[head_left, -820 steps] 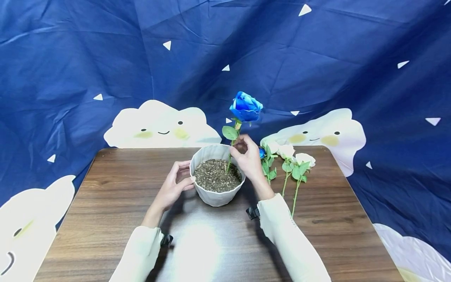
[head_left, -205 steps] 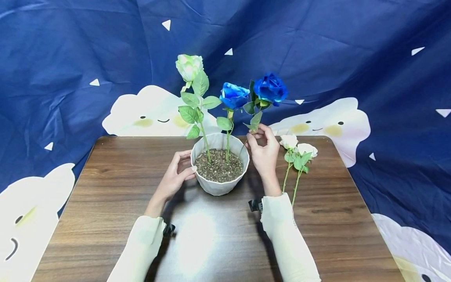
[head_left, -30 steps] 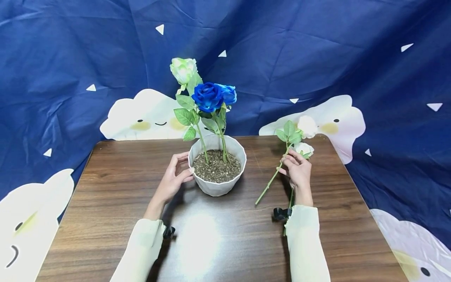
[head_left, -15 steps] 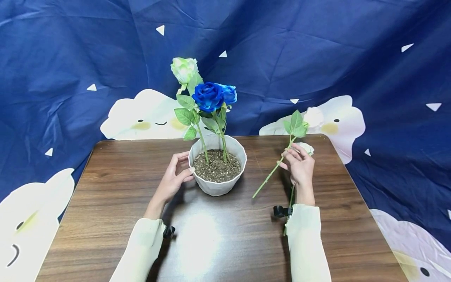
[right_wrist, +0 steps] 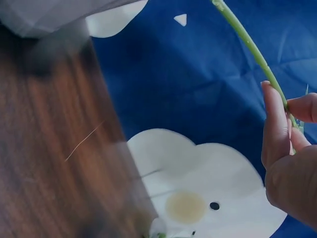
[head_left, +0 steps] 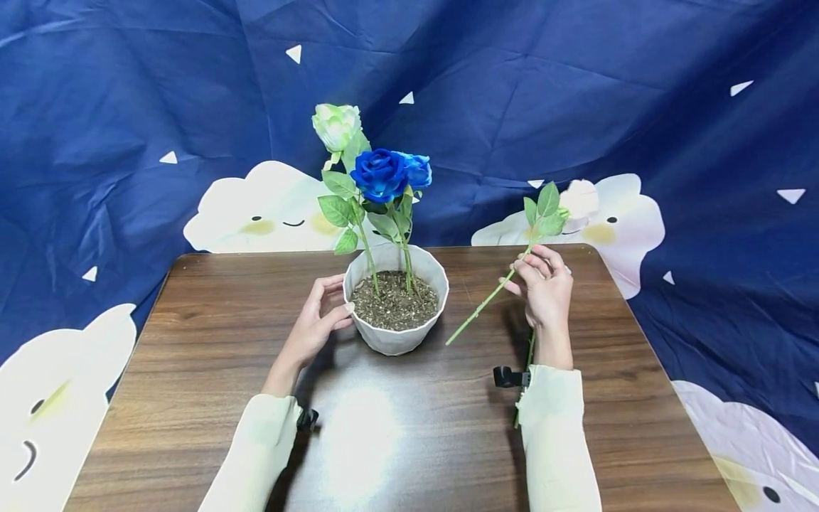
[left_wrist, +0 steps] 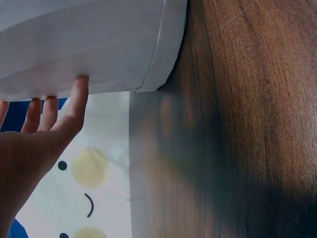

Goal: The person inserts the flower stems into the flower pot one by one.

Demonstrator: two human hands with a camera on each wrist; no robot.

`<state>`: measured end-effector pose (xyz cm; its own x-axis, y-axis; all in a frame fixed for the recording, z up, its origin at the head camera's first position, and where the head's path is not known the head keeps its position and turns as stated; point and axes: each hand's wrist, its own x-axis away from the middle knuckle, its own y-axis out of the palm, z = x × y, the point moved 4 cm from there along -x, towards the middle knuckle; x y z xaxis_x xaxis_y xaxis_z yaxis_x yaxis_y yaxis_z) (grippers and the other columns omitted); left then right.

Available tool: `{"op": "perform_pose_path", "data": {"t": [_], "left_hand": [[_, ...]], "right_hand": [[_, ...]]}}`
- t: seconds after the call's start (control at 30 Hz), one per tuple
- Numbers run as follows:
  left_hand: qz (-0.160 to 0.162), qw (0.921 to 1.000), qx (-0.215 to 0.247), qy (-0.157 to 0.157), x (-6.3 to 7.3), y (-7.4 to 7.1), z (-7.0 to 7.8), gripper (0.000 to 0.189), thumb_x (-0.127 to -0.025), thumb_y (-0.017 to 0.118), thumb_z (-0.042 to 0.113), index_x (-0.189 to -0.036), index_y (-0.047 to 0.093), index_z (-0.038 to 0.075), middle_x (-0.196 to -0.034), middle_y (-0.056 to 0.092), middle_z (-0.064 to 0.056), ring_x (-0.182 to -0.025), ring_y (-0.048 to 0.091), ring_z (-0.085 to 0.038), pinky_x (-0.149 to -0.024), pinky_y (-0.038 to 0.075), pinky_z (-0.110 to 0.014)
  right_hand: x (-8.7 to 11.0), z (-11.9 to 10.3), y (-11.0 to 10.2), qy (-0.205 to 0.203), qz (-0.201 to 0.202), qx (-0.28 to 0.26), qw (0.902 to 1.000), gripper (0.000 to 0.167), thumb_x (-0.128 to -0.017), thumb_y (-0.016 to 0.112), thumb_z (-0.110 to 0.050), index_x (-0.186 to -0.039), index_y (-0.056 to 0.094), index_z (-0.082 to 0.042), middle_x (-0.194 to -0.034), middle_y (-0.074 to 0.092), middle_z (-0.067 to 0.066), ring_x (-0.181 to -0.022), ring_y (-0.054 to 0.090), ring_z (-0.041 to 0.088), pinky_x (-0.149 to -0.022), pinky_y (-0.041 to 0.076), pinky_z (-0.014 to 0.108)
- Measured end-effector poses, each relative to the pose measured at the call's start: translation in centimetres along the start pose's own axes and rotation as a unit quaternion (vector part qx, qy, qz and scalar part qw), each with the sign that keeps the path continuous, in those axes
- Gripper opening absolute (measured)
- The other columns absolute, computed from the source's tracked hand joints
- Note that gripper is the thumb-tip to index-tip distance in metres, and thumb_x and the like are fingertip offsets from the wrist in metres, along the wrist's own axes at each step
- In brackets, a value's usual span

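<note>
One blue backdrop (head_left: 576,85) is hanging behind the pot (head_left: 392,343), and one brown table (head_left: 211,341) is supporting it. Two arms in pale sleeves (head_left: 558,441) are reaching forward, one to each side of the pot. The left hand (head_left: 311,323) is bracing the pot's left side, its fingers spreading rather than clenching, thumb and fingertips touching the outer wall. The right hand (head_left: 547,291) is hovering right of the pot, thumb and fingers pinching one white rose (head_left: 581,202); its bloom is leaning away from the pot, its bare stem end pointing down toward it without touching. Three roses are standing in the pot's soil (head_left: 409,313): one pale green rose (head_left: 337,128) and two blue roses (head_left: 380,175). One other stem (head_left: 532,348) is lying right of the pot, partly hidden by the right arm.
</note>
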<state>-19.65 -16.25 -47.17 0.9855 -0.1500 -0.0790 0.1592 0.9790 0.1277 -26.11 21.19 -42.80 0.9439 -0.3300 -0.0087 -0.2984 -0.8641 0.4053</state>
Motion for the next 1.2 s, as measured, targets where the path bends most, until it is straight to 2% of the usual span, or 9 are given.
{"op": "perform_pose_path", "data": {"t": [0.27,0.63,1.0,1.2], "left_hand": [[-0.003,1.0000,0.001,0.001,0.0,0.0,0.1,0.058,-0.096,0.059,0.002,-0.148,0.035,0.002,-0.148,0.040,-0.026,-0.132,0.046,-0.043,-0.090,0.056,-0.043],[-0.005,1.0000,0.005,-0.001,-0.1,-0.2,0.1,0.058,-0.096,0.059,0.001,-0.148,0.034,0.001,-0.148,0.040,-0.026,-0.132,0.045,-0.043,-0.089,0.057,-0.041],[-0.005,1.0000,0.005,0.003,0.0,-0.2,0.0,0.057,-0.096,0.059,0.000,-0.148,0.035,0.001,-0.148,0.041,-0.026,-0.132,0.045,-0.043,-0.089,0.058,-0.041],[-0.007,0.9999,0.007,0.005,0.0,-0.1,0.0,0.057,-0.096,0.059,0.000,-0.148,0.035,0.001,-0.148,0.040,-0.027,-0.131,0.045,-0.043,-0.090,0.057,-0.042]], "right_hand": [[0.7,-1.9,1.9,-0.024,-0.020,-0.007,0.9995,0.036,-0.087,0.059,0.018,-0.120,0.054,0.003,-0.091,0.055,0.008,-0.074,0.065,0.019,-0.057,0.061,0.037],[1.5,-4.2,4.8,-0.060,-0.044,-0.044,0.9963,0.035,-0.086,0.057,0.020,-0.113,0.056,-0.002,-0.091,0.055,0.010,-0.074,0.062,0.016,-0.054,0.061,0.035],[2.1,-4.0,7.3,-0.093,-0.063,-0.036,0.9930,0.039,-0.087,0.057,0.022,-0.115,0.054,-0.006,-0.099,0.053,0.011,-0.076,0.063,0.016,-0.054,0.061,0.031],[2.9,-3.4,8.7,-0.142,-0.093,0.004,0.9855,0.038,-0.087,0.055,0.020,-0.114,0.049,-0.006,-0.099,0.051,0.008,-0.075,0.061,0.014,-0.058,0.062,0.031]]}}
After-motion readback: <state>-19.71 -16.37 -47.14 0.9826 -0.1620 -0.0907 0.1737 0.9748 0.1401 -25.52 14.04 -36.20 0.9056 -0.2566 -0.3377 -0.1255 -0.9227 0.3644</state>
